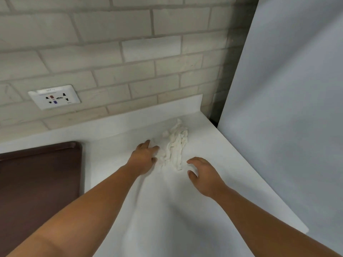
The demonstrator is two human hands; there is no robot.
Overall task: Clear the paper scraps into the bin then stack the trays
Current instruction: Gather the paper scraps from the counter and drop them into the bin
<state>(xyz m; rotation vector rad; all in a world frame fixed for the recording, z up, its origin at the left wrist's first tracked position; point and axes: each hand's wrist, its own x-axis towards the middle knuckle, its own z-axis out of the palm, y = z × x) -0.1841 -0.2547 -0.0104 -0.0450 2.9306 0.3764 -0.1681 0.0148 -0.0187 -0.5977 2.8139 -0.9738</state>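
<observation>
A heap of crumpled white paper scraps (175, 145) lies on the white counter (167, 210) near its far right corner. My left hand (143, 157) rests against the heap's left side, fingers spread and touching the paper. My right hand (201, 173) hovers just right of the heap's near end, fingers curled apart, holding nothing. A dark brown tray (37, 182) lies flat at the left of the counter. No bin is in view.
A tiled wall with a white socket plate (54, 97) rises behind the counter. A tall pale grey panel (287, 108) stands along the counter's right edge.
</observation>
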